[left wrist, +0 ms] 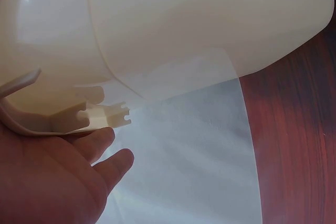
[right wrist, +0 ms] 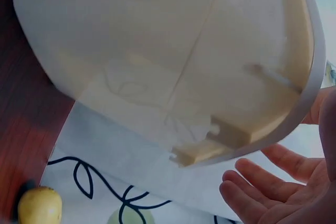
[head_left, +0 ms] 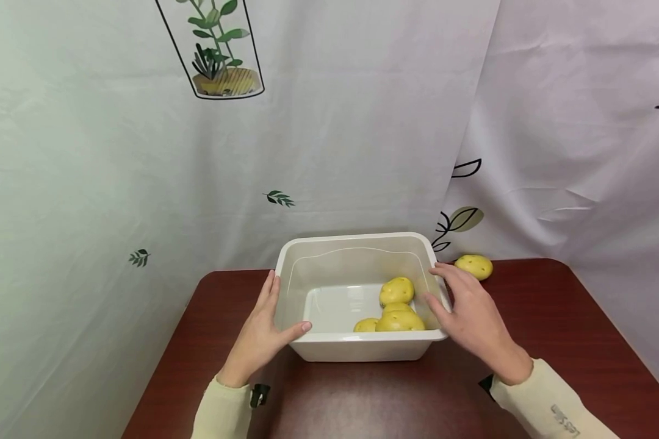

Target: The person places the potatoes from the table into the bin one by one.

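Observation:
A white plastic tub (head_left: 359, 350) stands on the dark red table, and several yellow potatoes (head_left: 399, 320) lie in its right part. At the tub's left side is my left hand (head_left: 258, 335), its fingers straight along the outside and its thumb over the front rim corner. In the left wrist view, those fingers reach under the rim, by the moulded clips. My right hand (head_left: 472, 314) is at the right rim, its fingers loosely extended. The right wrist view shows these fingers just outside the rim (right wrist: 315, 61), not curled round it.
One more potato (head_left: 474, 267) lies on the table (head_left: 532, 317) at the back right, beyond my right hand. A pale curtain (head_left: 351, 152) with plant prints hangs right behind the table and along its sides.

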Demonstrator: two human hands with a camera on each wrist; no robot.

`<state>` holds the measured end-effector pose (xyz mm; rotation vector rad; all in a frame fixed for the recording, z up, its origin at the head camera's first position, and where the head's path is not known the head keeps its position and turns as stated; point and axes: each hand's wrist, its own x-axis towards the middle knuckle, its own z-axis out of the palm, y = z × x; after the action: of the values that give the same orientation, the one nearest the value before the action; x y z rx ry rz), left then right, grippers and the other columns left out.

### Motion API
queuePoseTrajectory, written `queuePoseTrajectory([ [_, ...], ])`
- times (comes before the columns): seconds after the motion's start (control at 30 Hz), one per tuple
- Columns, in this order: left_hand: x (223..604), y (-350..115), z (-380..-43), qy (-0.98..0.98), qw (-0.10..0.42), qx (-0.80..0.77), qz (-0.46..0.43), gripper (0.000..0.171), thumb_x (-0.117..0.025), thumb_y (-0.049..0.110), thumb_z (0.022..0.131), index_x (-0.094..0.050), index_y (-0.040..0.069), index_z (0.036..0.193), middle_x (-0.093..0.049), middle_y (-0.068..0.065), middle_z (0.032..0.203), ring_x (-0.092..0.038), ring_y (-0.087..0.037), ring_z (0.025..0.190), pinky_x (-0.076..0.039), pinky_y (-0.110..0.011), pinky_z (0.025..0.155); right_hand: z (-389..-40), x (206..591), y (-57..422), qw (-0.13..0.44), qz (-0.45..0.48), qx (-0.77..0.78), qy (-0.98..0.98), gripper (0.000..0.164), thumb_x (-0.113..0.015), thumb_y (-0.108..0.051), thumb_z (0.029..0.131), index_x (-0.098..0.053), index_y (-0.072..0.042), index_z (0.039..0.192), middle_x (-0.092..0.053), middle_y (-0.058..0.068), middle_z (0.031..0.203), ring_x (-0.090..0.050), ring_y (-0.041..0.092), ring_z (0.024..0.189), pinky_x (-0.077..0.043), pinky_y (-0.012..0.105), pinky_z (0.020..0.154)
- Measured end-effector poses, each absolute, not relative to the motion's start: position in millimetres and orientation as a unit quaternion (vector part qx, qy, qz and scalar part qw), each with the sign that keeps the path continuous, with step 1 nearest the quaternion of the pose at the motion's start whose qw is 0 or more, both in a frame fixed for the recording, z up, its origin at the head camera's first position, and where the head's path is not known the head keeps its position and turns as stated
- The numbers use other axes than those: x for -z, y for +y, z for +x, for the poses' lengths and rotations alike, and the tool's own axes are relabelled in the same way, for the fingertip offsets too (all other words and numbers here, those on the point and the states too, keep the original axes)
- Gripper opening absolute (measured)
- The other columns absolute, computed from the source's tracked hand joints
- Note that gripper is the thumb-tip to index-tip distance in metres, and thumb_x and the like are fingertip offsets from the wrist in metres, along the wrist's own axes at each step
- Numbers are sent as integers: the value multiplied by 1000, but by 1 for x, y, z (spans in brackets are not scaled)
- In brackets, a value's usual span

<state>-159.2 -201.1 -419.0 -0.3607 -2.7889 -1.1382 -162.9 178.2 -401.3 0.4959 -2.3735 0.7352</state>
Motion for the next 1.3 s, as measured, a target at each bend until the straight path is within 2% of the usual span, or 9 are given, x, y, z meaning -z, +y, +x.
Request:
queuePoseTrajectory([
  [0.43,419,-201,-158,-919,52,374,-117,115,-75,62,81,-13,8,162,-1,9,168,-24,-26,150,-31,-55,113,-169,403,194,284,147,-287,-903,41,-77,-12,85,-66,2,122,-63,23,125,-55,41,119,-43,60,95],
  [0.97,419,-202,-160,-922,55,366,-117,114,-74,62,82,-13,9,162,-1,9,168,-26,-27,149,-32,-56,112,-180,414,217,284,109,-282,-910,40,-75,-8,85,-64,3,121,-62,22,123,-54,42,117,-43,59,92],
  [1.3,419,-202,-159,-920,57,368,-120,115,-75,62,81,-14,9,162,-2,9,168,-25,-27,150,-32,-55,113,-191,431,234,272,79,-277,-918,42,-74,-8,85,-61,6,123,-59,29,124,-52,47,115,-41,62,92],
])
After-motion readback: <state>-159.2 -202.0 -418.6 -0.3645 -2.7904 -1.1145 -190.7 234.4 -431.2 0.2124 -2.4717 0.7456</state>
